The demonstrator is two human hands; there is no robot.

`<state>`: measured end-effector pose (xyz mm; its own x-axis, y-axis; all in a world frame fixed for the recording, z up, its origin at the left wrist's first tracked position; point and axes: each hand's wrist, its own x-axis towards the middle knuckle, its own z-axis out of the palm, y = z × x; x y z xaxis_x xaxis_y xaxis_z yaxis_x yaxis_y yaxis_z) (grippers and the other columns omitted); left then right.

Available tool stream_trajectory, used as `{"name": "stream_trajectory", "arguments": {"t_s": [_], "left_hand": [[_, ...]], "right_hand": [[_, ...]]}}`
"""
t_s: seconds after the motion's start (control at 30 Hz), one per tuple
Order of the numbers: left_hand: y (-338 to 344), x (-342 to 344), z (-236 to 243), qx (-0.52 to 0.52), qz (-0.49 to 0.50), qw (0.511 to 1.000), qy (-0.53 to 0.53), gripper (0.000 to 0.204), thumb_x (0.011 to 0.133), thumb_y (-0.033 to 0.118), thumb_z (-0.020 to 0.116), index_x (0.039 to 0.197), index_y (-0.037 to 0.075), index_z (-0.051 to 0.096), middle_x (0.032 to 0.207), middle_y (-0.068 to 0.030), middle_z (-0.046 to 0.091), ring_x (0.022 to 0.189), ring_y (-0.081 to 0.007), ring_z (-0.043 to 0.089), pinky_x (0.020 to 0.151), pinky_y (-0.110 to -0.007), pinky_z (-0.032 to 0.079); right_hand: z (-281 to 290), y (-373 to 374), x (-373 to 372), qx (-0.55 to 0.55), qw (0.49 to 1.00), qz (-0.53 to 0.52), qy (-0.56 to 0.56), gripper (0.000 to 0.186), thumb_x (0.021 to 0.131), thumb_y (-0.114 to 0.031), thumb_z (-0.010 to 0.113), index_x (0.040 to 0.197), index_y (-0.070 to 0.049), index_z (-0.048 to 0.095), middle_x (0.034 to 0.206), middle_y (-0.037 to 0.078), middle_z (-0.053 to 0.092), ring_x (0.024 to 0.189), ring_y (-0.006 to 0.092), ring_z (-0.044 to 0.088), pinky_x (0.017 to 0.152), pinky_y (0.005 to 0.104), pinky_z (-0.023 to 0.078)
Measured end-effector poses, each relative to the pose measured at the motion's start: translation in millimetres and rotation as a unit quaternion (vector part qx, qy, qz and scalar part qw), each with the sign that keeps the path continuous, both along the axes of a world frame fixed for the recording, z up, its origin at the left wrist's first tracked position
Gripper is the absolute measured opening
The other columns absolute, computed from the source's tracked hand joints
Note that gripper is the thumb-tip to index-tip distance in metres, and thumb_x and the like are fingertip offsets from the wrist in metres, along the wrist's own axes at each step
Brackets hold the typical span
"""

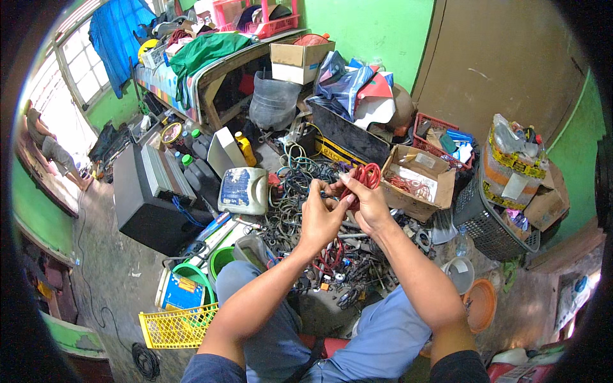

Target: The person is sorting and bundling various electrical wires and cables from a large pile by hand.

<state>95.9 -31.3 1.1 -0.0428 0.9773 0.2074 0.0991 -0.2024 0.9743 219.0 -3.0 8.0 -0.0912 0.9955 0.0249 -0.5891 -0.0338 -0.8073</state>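
A looped bundle of red wire (366, 177) is gripped in my right hand (370, 207), its loops sticking up past the fingers. My left hand (321, 217) meets it from the left, fingers closed on a part of the same red wire, with the thumbs of both hands close together. What lies between the fingertips is partly hidden. Below and behind the hands spreads a heap of tangled dark cables (300, 182) and small parts. Just right of the bundle stands an open cardboard box (437, 191) with more red wire (408, 186) inside.
Left of the heap are a white-and-blue jug (243, 191), a black cabinet (143, 198) and dark bottles (201, 179). A yellow crate (179, 327) lies near my left knee. To the right stand a grey basket (488, 214), a grey bucket (460, 274) and an orange basin (480, 305).
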Motion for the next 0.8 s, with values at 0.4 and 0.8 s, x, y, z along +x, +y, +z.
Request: {"name": "stream_trajectory", "arguments": {"t_s": [0.4,0.8], "left_hand": [[3,-11,1,-0.020,-0.168,0.967,0.192,0.043,0.097,0.039,0.068,0.080,0.000,0.062,0.063,-0.0071,0.064,0.059,-0.0113,0.057,0.058,-0.034,0.047],[0,-30,30,0.083,-0.285,0.908,0.296,0.030,0.089,0.029,0.076,0.088,-0.001,0.070,0.072,-0.0186,0.067,0.065,-0.0302,0.066,0.063,-0.042,0.050]], "right_hand": [[15,11,32,-0.069,0.986,-0.110,0.107,0.023,0.099,-0.025,0.069,0.087,-0.015,0.051,0.065,-0.004,0.044,0.055,0.0099,0.043,0.050,0.0271,0.038],[44,-8,43,-0.039,0.992,-0.102,-0.067,0.033,0.099,-0.025,0.069,0.076,-0.016,0.046,0.052,-0.008,0.033,0.038,0.0048,0.030,0.036,0.0239,0.023]]}}
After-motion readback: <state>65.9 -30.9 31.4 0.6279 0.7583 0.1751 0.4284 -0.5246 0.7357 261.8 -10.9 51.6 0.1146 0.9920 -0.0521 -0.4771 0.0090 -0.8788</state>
